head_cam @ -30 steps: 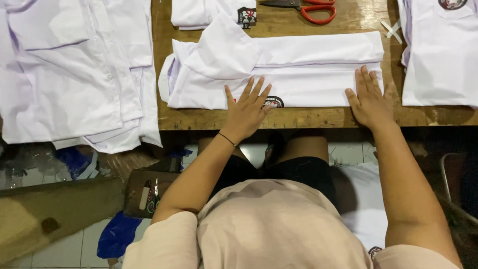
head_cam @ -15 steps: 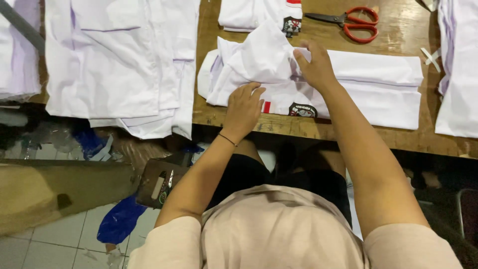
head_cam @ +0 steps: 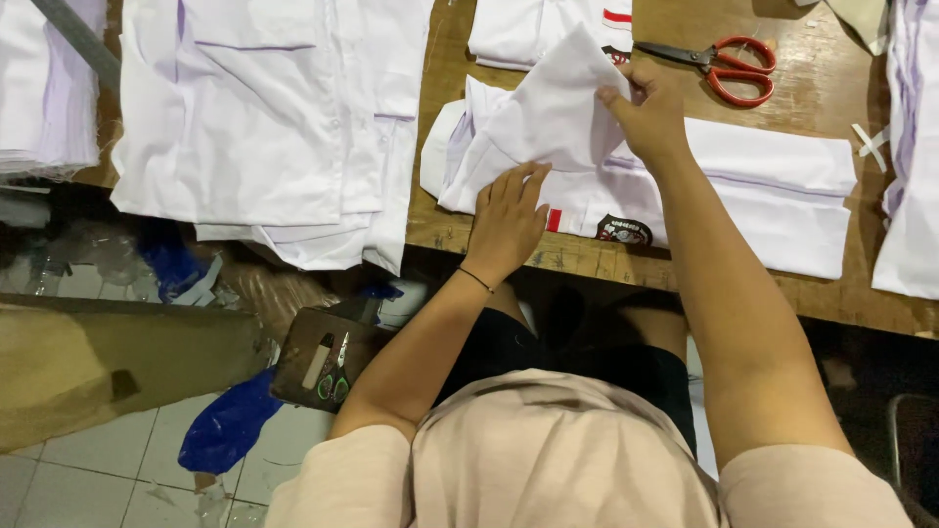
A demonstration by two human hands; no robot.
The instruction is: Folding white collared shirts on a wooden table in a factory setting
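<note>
A folded white shirt (head_cam: pixel 763 196) with a dark round badge and a small red patch lies on the wooden table (head_cam: pixel 440 230). My left hand (head_cam: pixel 509 220) lies flat on the shirt's left part, fingers spread. My right hand (head_cam: pixel 650 112) pinches the white sleeve flap (head_cam: pixel 558 108) and lifts it up over the shirt.
A stack of white shirts (head_cam: pixel 264 127) covers the table's left side and hangs over its edge. Red-handled scissors (head_cam: pixel 724 66) lie at the back right. Another folded shirt (head_cam: pixel 528 29) sits behind, more white cloth (head_cam: pixel 905 186) at the right. A small tray with small tools (head_cam: pixel 328 362) sits below the table.
My right hand has gone from lying flat at the shirt's right end to the middle, where it took the sleeve flap and raised it. My left hand stays pressed on the shirt.
</note>
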